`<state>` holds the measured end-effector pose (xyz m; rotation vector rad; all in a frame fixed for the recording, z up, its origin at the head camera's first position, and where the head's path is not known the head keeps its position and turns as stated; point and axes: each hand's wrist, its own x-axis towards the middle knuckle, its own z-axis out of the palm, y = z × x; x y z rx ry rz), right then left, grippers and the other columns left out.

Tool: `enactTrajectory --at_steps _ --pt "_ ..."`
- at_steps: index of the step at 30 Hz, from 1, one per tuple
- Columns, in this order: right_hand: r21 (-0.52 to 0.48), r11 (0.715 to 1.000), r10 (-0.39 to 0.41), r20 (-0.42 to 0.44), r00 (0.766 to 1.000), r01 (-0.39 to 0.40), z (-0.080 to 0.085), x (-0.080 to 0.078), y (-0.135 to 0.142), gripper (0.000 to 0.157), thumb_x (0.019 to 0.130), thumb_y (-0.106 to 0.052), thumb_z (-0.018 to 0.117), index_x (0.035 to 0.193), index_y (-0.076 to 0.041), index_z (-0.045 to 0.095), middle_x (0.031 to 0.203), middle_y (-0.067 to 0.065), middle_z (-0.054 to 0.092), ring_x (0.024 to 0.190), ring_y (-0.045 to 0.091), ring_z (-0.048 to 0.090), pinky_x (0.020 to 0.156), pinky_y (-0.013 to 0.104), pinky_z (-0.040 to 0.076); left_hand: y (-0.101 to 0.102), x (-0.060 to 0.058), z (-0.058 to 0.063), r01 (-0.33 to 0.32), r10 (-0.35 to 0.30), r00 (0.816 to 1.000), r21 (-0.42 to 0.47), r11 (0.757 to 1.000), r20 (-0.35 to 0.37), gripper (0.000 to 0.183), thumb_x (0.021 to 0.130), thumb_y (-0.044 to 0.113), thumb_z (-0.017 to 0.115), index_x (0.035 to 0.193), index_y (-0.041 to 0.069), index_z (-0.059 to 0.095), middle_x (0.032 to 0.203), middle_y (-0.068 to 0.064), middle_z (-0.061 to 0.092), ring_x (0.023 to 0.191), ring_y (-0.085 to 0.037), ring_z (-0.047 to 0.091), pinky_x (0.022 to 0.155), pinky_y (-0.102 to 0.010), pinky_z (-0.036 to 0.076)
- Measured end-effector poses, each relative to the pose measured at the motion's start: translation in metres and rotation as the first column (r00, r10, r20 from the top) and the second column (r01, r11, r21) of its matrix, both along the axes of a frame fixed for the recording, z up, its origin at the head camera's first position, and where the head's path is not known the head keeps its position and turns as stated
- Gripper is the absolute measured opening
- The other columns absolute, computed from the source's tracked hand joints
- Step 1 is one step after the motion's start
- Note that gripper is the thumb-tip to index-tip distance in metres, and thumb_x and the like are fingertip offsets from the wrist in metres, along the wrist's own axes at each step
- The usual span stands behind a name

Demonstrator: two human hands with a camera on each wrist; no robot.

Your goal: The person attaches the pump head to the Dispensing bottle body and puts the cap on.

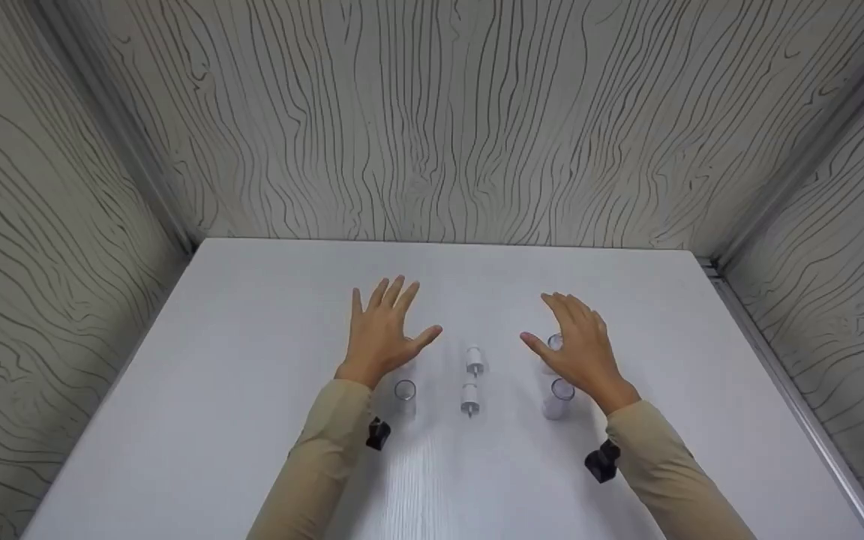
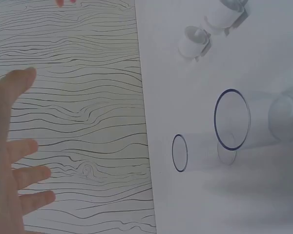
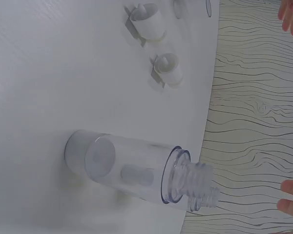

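Observation:
My left hand is spread over the table with nothing in it, near two clear open cylinders. The nearer cylinder and farther cylinder stand upright; in the head view the hand covers most of the far one. My right hand has its thumb apart from its fingers and holds nothing. Beneath and beside it stand two clear bottles with threaded necks; the front bottle has a white base and overlaps the rear bottle. Between the hands sit two white caps, a front cap and a rear cap.
Everything stands on a white table. A wood-grain panel rises behind its far edge, with similar panels at left and right. Black wrist cameras hang under the left sleeve and the right sleeve.

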<state>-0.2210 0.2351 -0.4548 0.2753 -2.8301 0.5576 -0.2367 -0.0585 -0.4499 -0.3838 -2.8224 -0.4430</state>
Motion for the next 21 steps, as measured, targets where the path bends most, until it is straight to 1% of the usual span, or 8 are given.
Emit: enactTrajectory --at_steps 4,8,13,17,21 --pt "-0.058 0.998 0.013 -0.023 1.000 -0.014 -0.003 0.002 0.002 0.065 0.087 -0.041 0.068 0.138 -0.006 0.049 0.143 0.019 0.051 0.137 0.039 0.042 0.114 0.063 0.033 -0.001 0.003 -0.001 0.032 -0.032 0.999 0.016 0.999 -0.029 0.070 0.088 0.059 0.056 0.142 0.016 0.047 0.149 -0.008 0.048 0.139 -0.029 0.044 0.117 -0.062 0.031" --pt "-0.132 0.991 0.027 -0.012 1.000 -0.029 -0.008 0.006 0.004 0.060 0.087 -0.035 0.069 0.136 -0.005 0.051 0.140 0.019 0.053 0.134 0.039 0.045 0.113 0.060 0.037 0.001 0.008 -0.004 0.056 -0.054 0.997 0.042 0.998 -0.048 0.062 0.090 0.055 0.057 0.136 0.013 0.054 0.139 -0.008 0.058 0.129 -0.028 0.054 0.112 -0.055 0.042" --pt "-0.232 0.972 0.051 0.005 0.999 -0.048 -0.015 0.012 0.005 0.054 0.088 -0.026 0.069 0.134 -0.003 0.053 0.136 0.020 0.056 0.130 0.039 0.050 0.111 0.057 0.042 0.005 0.014 -0.008 0.100 -0.094 0.992 0.074 0.992 -0.081 0.049 0.091 0.045 0.062 0.123 0.008 0.064 0.120 -0.010 0.069 0.110 -0.027 0.066 0.096 -0.045 0.056" --pt "-0.287 0.955 0.072 -0.025 0.997 -0.076 -0.022 0.018 0.008 0.050 0.086 -0.018 0.071 0.129 0.000 0.056 0.130 0.020 0.061 0.126 0.038 0.055 0.108 0.054 0.045 0.008 0.018 -0.011 0.155 -0.147 0.985 0.094 0.983 -0.088 0.038 0.089 0.034 0.068 0.116 0.007 0.068 0.111 -0.012 0.073 0.098 -0.026 0.071 0.087 -0.040 0.060" --pt "-0.314 0.943 0.095 -0.064 0.993 -0.111 -0.026 0.023 0.010 0.047 0.084 -0.012 0.072 0.125 0.004 0.057 0.126 0.020 0.063 0.121 0.038 0.058 0.104 0.053 0.048 0.009 0.022 -0.013 0.207 -0.199 0.977 0.115 0.972 -0.076 0.033 0.088 0.026 0.069 0.114 0.006 0.069 0.109 -0.012 0.073 0.094 -0.024 0.072 0.084 -0.037 0.061"
